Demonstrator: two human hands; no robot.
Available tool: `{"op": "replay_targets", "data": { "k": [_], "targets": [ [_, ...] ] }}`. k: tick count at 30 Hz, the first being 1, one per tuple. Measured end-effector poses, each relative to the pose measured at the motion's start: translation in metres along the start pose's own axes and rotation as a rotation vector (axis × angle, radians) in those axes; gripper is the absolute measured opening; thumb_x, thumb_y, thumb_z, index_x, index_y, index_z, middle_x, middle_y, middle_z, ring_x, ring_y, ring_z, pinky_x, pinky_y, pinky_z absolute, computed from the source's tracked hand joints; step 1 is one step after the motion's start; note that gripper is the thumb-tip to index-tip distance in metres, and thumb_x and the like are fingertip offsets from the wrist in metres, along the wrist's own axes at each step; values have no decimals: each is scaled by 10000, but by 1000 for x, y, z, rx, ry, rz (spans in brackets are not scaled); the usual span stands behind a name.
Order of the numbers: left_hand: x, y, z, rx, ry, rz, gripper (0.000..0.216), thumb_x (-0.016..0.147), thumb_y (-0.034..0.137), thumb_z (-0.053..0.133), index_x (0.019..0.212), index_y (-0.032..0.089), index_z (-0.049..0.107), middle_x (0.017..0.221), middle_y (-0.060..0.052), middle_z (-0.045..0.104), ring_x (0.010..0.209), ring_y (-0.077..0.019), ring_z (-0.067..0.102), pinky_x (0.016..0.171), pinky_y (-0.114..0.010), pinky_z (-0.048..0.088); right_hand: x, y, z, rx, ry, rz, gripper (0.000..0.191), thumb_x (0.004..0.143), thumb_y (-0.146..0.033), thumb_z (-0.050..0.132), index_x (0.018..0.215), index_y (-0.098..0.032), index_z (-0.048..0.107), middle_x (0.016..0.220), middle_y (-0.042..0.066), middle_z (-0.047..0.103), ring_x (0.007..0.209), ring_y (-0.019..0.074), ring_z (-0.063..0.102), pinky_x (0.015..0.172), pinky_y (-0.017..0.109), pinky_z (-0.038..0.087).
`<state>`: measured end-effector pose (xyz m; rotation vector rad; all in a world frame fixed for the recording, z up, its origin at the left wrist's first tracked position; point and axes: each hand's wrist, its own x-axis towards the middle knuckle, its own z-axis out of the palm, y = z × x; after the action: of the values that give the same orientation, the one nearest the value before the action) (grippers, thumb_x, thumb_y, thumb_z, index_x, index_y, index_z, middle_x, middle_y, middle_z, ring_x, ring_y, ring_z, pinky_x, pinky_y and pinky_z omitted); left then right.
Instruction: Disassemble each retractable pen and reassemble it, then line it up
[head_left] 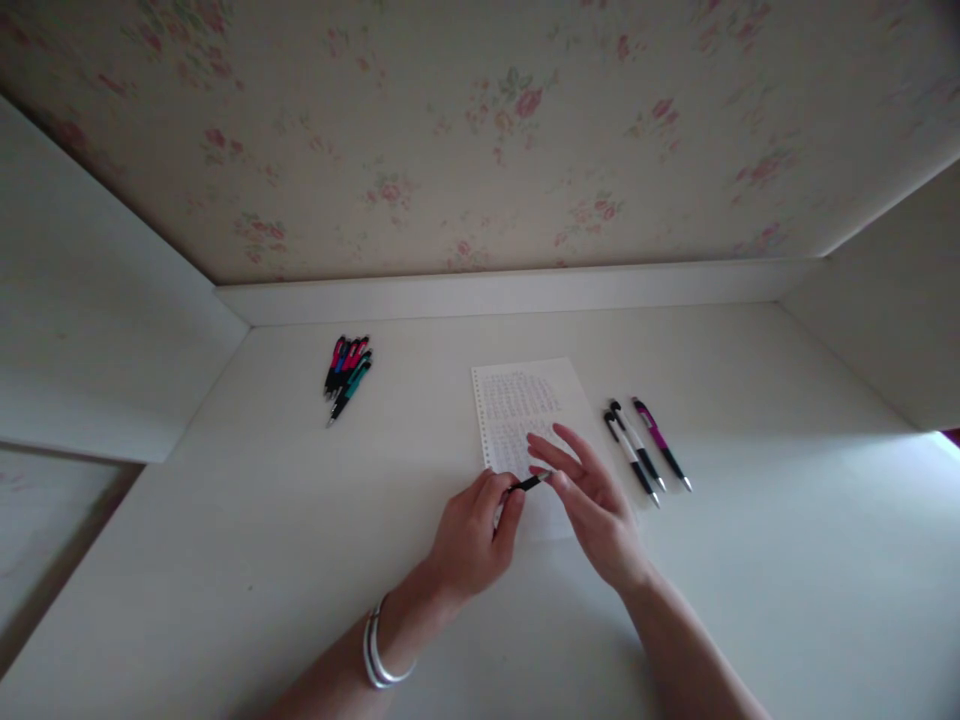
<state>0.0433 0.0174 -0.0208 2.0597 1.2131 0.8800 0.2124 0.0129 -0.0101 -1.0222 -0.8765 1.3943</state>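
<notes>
A black pen point(529, 484) is held level over the lower part of a sheet of written paper point(525, 405) on the white desk point(300, 520). My left hand point(472, 540) is closed round the pen's left end. My right hand point(589, 500) pinches the pen's silver tip with thumb and forefinger, its other fingers stretched out over the paper. Most of the pen's barrel is hidden inside my left hand.
A bundle of pink, blue and teal pens point(346, 370) lies at the back left of the desk. Right of the paper lie two white-and-black pens point(634, 452) and a purple pen point(660, 442). White side panels and a flowered wall enclose the desk.
</notes>
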Motion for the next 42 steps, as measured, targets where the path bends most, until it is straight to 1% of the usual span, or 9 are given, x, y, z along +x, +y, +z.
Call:
{"op": "replay_targets", "data": {
  "k": [4, 7, 13, 17, 23, 28, 34, 39, 42],
  "targets": [
    [-1, 0, 0, -5, 2, 9, 125, 994, 232, 432, 1042, 196, 542, 878, -37, 642, 771, -168, 624, 699, -279, 489, 1, 2, -4, -79, 75, 37, 464, 808, -321, 761, 1235, -308, 581, 973, 40, 773, 969, 205, 700, 930, 392, 510],
    [-2, -1, 1, -9, 6, 29, 119, 992, 235, 437, 1031, 198, 543, 879, -38, 643, 775, -169, 623, 709, -283, 491, 3, 5, -6, -175, 132, -17, 440, 747, -308, 813, 1141, -289, 619, 788, -4, 750, 816, 180, 701, 868, 354, 528],
    [0, -2, 2, 9, 20, 8, 139, 999, 232, 419, 1052, 197, 543, 879, -40, 641, 793, -178, 629, 722, -299, 500, 2, 3, -3, -119, 59, -71, 438, 842, -343, 711, 1254, -315, 565, 1108, 46, 737, 1030, 196, 676, 902, 354, 524],
    [-1, -2, 2, 13, 37, 29, 134, 997, 221, 430, 1054, 191, 547, 893, -47, 653, 814, -181, 643, 738, -305, 512, 2, 3, -3, -209, 113, -40, 407, 787, -324, 768, 1155, -287, 597, 888, 17, 778, 888, 189, 718, 897, 357, 513],
    [-1, -5, 3, 14, 46, 84, 115, 984, 210, 475, 1044, 179, 568, 879, -51, 666, 794, -171, 653, 724, -288, 527, 4, 9, -6, -252, 191, -41, 364, 744, -340, 804, 1029, -241, 600, 769, 0, 743, 761, 171, 692, 794, 320, 500],
    [-1, -8, 4, -15, 109, 160, 99, 956, 200, 553, 867, 172, 587, 784, -35, 653, 723, -147, 647, 656, -243, 526, 2, 11, -2, -155, 238, -15, 312, 735, -321, 817, 897, -222, 570, 729, -11, 712, 692, 132, 641, 709, 264, 475],
    [-5, -3, 8, 97, 153, 256, 43, 935, 172, 591, 962, 176, 624, 821, -44, 694, 759, -162, 677, 709, -272, 560, -9, 11, 2, -15, 315, 21, 334, 704, -284, 846, 861, -225, 557, 746, -29, 710, 715, 112, 637, 717, 235, 464],
    [-17, 17, 13, 86, -15, 244, 293, 952, 197, 541, 1244, 172, 533, 993, -74, 720, 860, -195, 701, 769, -318, 576, -21, 6, -12, 36, 430, -16, 311, 706, -294, 842, 888, -225, 600, 765, -30, 712, 713, 93, 618, 740, 217, 465],
    [-23, 31, 14, 1, -138, 257, 326, 939, 208, 539, 1263, 175, 515, 983, -61, 712, 848, -190, 693, 756, -313, 570, -27, 4, -21, 25, 494, -29, 309, 710, -318, 835, 896, -225, 606, 770, -30, 705, 668, 86, 591, 672, 197, 463]
  ]
}}
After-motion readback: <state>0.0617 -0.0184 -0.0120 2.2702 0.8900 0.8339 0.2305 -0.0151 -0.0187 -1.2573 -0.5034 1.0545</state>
